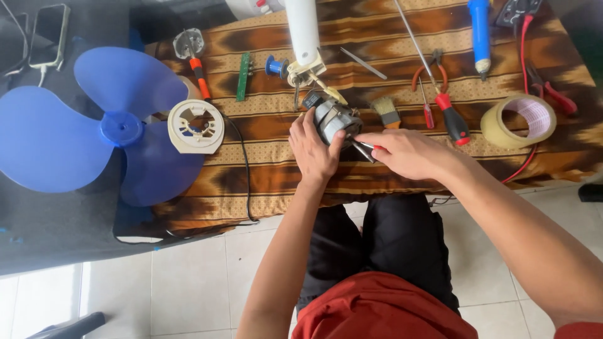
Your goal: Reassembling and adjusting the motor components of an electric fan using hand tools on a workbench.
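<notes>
Item: fan motor (334,120), grey metal, on the brown patterned cloth (264,163) near the white stand (303,31).
Left hand (312,149): cupped around the motor's near side, steadying it.
Right hand (405,152): closed on a red-handled tool (367,149), probably a screwdriver, tip at the housing.
Handling: likely heavy, rigid; hold by the casing, not the wires.

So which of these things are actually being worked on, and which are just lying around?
In use:
- fan motor, steadied by the left hand
- red-handled tool, gripped by the right hand

Lying about:
- blue fan blade
- roll of tape
- red pliers
- red-and-black screwdriver
- small brush
- phone
</notes>
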